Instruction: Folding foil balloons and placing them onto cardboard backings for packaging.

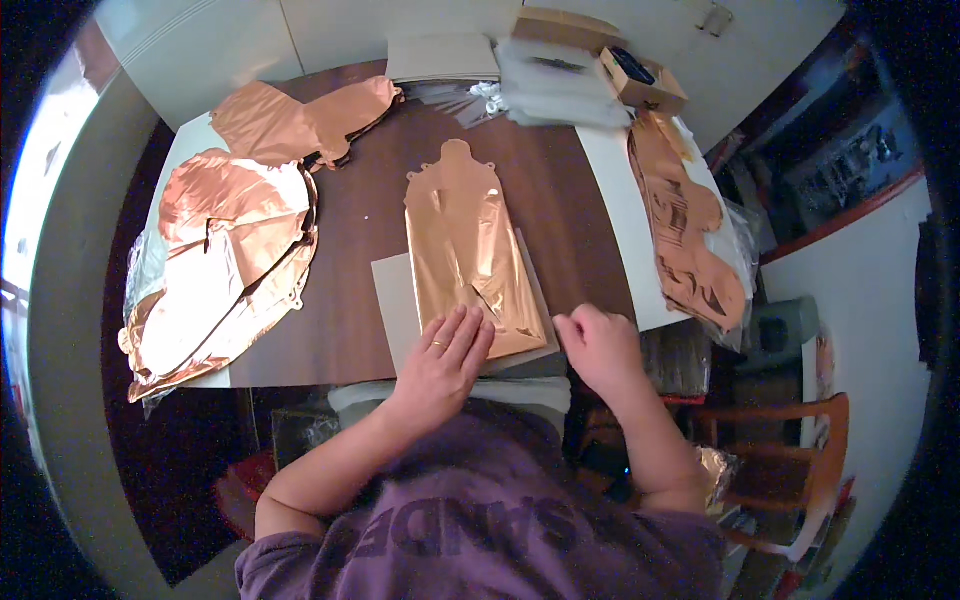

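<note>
"Copper-coloured foil piece [468, 245], lying lengthwise in the middle of the surface [350, 250], on top of a pale board [392, 302]. What are the hands doing with it?"

"The left grip [443, 362] rests flat on its near end, fingers together and straightened, pressing rather than pinching. The right grip [600, 352] is curled up just beside the board's near right corner (whether anything is tucked inside it, I cannot tell)."

"So only one hand is on the foil. What worries you?"

"Slipping, mainly. Foil that glossy probably slides easily, so a sideways push from the flat palm could skew it across the board."

"And that creased opening [484, 298] just beyond the fingertips?"

"It looks raised. Press down hard there and the layer might set into a sharp wrinkle, or spring up once the palm lifts. Trapped air could do the same."

"Those little tabs [412, 176] at the far end?"

"Thin, by the look of them; a hasty tug might tear one."

"Anything else?"

"The board lies close to the surface's near edge. Drag the foil toward the body and both could tip off, I'd guess."
</note>
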Motion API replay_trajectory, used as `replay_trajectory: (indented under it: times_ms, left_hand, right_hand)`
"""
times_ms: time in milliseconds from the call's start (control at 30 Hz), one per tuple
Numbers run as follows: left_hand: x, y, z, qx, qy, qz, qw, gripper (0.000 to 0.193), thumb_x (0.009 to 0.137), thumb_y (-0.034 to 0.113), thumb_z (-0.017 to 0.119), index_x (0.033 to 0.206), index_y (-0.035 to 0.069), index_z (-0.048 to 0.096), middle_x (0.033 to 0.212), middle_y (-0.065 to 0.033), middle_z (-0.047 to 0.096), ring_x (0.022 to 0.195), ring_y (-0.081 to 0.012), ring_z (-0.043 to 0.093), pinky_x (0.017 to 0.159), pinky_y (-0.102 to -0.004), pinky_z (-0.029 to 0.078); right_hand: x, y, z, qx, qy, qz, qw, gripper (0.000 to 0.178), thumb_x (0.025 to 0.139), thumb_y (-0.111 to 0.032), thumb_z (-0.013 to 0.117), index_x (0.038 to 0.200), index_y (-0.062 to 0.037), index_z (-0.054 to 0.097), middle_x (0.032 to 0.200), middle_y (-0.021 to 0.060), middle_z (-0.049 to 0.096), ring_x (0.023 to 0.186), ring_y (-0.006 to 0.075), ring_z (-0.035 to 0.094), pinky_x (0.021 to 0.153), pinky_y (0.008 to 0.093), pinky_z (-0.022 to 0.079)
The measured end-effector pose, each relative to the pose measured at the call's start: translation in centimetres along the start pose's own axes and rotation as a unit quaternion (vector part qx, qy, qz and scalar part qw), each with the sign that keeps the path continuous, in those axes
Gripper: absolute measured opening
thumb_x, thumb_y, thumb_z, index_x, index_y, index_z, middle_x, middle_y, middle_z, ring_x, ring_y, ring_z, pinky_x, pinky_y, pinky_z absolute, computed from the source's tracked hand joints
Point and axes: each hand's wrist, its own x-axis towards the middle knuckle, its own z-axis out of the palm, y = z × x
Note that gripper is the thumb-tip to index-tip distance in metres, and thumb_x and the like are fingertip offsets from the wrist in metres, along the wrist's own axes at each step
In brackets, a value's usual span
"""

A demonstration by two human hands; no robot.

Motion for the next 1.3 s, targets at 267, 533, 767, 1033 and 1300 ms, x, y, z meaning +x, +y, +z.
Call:
replay_trajectory:
  times_ms: [267, 533, 767, 1033, 1300]
  left_hand:
    - [-0.1, 0.1, -0.1, -0.007, 0.013, -0.022, 1.000, 0.049, 0.084, 0.016, 0.063, 0.130, 0.002, 0.053, 0.133, -0.0180, 0.054, 0.126, -0.0354, 0.049, 0.106, -0.0482, 0.039]
    - [-0.4, -0.8, -0.8, -0.016, 0.043, -0.004, 0.999, 0.046, 0.082, 0.018, 0.063, 0.124, 0.000, 0.056, 0.127, -0.0174, 0.055, 0.119, -0.0334, 0.052, 0.103, -0.0484, 0.040]
    - [-1.1, -1.5, -1.9, -0.037, 0.043, 0.013, 0.998, 0.043, 0.080, 0.020, 0.069, 0.118, 0.003, 0.060, 0.124, -0.0151, 0.057, 0.118, -0.0323, 0.053, 0.102, -0.0486, 0.041]
    - [-2.9, -2.8, -3.0, -0.054, 0.004, -0.029, 0.998, 0.050, 0.079, 0.027, 0.074, 0.122, 0.007, 0.060, 0.129, -0.0143, 0.057, 0.127, -0.0347, 0.050, 0.108, -0.0531, 0.035]
    - [-3.2, -3.3, -3.1, -0.043, 0.008, -0.018, 0.999, 0.047, 0.081, 0.028, 0.072, 0.121, 0.006, 0.060, 0.127, -0.0141, 0.057, 0.125, -0.0336, 0.051, 0.107, -0.0512, 0.037]
  right_hand:
    - [-1.3, -3.1, 0.1, 0.073, 0.134, -0.165, 0.974, 0.016, 0.081, -0.011, 0.068, 0.094, -0.0065, 0.059, 0.088, 0.0082, 0.057, 0.080, 0.0276, 0.059, 0.072, 0.0400, 0.048]
    - [-1.1, -2.7, -0.4, 0.024, 0.094, -0.241, 0.966, 0.036, 0.072, -0.007, 0.072, 0.107, -0.0050, 0.063, 0.102, 0.0074, 0.059, 0.085, 0.0265, 0.058, 0.076, 0.0384, 0.048]
    - [0.7, -0.6, 2.1, -0.012, 0.166, -0.324, 0.931, 0.023, 0.079, -0.008, 0.065, 0.101, -0.0005, 0.067, 0.100, 0.0095, 0.063, 0.079, 0.0226, 0.058, 0.070, 0.0349, 0.047]
    - [1.0, 0.1, 3.8, 0.011, 0.163, -0.335, 0.928, 0.030, 0.081, -0.011, 0.057, 0.108, -0.0005, 0.065, 0.106, 0.0108, 0.062, 0.078, 0.0238, 0.056, 0.069, 0.0368, 0.047]
    - [1.0, -0.3, 3.7, -0.015, 0.158, -0.322, 0.933, 0.031, 0.082, -0.011, 0.056, 0.110, -0.0006, 0.064, 0.107, 0.0104, 0.062, 0.078, 0.0236, 0.055, 0.071, 0.0381, 0.046]
